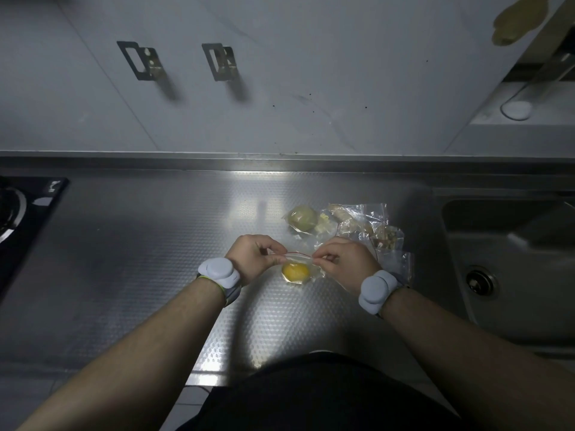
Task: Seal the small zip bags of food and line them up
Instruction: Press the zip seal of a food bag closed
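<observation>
Now sealing: left hand (252,256) and right hand (345,262) pinch zip strip of yellow-food bag (297,270). Next: press strip shut; unsorted bags (357,225) wait at 1 o'clock.

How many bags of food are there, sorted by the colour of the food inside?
Yellow food: 1, the bag with the red zip line, pinched at the top by the left hand and right hand
Green food: 1, a bag
Brownish food: at least 2 overlapping bags in the pile; exact number unclear
Total: at least 4
</observation>
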A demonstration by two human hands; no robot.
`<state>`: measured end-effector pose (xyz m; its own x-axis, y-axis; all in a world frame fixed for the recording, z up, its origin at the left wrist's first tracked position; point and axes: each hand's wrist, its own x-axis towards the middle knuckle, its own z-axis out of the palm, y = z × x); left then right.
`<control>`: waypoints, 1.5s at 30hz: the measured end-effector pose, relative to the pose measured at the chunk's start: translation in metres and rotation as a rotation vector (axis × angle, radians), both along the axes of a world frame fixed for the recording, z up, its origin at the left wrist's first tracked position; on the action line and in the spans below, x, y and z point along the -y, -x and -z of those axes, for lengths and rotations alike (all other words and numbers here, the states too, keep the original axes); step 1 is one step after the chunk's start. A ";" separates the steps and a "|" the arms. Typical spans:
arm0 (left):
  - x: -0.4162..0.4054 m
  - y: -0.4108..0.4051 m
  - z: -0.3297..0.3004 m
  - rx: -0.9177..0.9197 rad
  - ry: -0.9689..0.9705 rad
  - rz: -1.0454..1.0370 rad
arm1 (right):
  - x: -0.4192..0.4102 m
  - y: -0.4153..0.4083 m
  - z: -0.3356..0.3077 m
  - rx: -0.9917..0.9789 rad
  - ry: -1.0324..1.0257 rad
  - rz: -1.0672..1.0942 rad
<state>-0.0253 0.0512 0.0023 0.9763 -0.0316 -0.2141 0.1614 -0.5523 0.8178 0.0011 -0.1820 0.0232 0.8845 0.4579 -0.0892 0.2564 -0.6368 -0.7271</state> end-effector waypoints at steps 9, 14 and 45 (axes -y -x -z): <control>0.005 -0.002 -0.001 0.024 -0.022 -0.008 | -0.011 0.000 0.000 -0.050 -0.020 0.009; 0.006 -0.003 -0.001 0.019 -0.030 -0.004 | -0.013 -0.001 0.000 -0.014 -0.014 0.010; -0.007 0.006 0.006 0.121 0.019 -0.032 | 0.004 0.000 0.007 0.070 0.080 -0.020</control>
<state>-0.0310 0.0581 -0.0036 0.9956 -0.0034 -0.0939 0.0777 -0.5330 0.8425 0.0013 -0.1856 0.0165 0.8808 0.4691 -0.0640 0.3180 -0.6864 -0.6540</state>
